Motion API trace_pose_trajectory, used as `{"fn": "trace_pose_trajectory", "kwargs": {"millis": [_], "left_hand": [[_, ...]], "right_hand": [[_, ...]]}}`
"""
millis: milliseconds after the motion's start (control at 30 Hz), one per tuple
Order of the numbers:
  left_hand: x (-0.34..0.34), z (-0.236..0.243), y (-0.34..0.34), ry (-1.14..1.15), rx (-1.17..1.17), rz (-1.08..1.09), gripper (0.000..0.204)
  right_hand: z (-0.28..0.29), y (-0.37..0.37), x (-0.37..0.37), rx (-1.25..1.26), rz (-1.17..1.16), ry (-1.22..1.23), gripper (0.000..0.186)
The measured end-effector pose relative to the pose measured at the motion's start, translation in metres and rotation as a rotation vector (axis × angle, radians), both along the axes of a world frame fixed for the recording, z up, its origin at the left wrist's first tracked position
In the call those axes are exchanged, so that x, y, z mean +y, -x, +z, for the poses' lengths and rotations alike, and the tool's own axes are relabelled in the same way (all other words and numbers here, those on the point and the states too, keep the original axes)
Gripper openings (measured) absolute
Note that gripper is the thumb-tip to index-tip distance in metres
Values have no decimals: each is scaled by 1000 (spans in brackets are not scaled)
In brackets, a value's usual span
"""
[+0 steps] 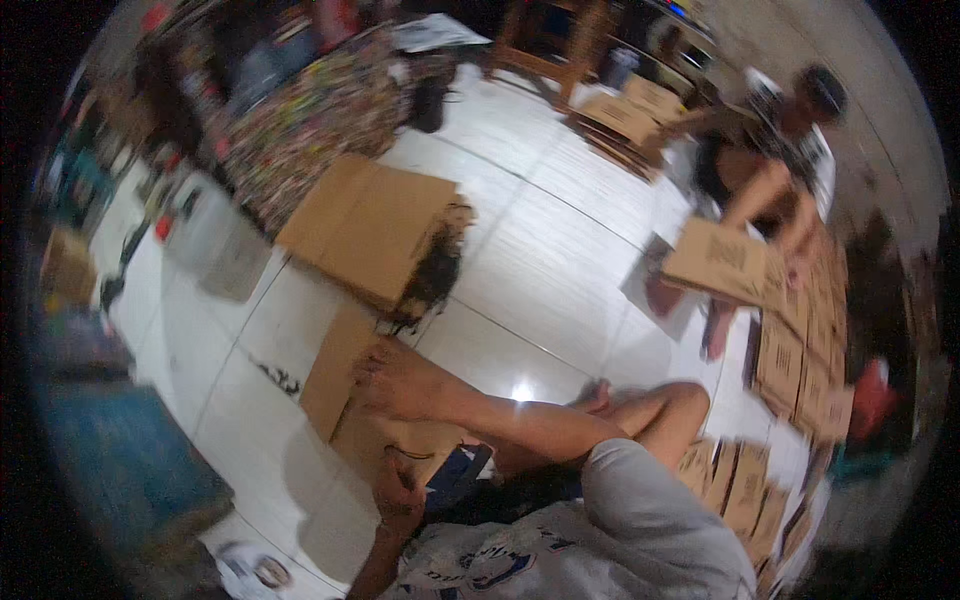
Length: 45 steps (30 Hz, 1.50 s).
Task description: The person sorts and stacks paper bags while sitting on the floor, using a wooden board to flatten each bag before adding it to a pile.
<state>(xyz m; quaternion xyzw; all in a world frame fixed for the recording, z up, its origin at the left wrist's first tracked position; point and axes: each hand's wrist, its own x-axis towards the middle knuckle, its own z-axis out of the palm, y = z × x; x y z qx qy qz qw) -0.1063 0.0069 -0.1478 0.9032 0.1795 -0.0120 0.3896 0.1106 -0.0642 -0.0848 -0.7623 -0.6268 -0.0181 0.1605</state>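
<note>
Right hand [388, 378] spread over creased brown cardboard sheet [330, 390] on floor, nearer its far end! Left hand [400, 492] at right's six o'clock, fingers bent, grip unclear; sheet off left's eleven o'clock, long axis uncertain.

Cardboard sheet [334, 372] matt, papery; floor tiles [535, 250] glossy, smooth

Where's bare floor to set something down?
Widest: white tile between the cardboard stack and the other person. Smaller: between the translucent bin and blue surface. Crowded: the cardboard sheet by your left hand and right hand; the cartons at right.
</note>
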Motion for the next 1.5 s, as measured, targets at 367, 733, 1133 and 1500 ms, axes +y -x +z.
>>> {"fn": "trace_pose_trajectory", "kwargs": {"millis": [367,733,1133,1500], "left_hand": [[4,37,-43,14,-237,103,27],[28,-3,-63,-180,-194,116,32],[-15,36,-60,-322,-133,165,30],[-10,61,-89,-266,-190,92,20]], "right_hand": [[-35,-24,-326,664,-1244,-575,25],[-59,-91,-400,1113,-1180,-1559,80],[-45,-190,-398,441,-1623,-1750,31],[-17,30,-339,1238,-1202,-1404,32]]}}
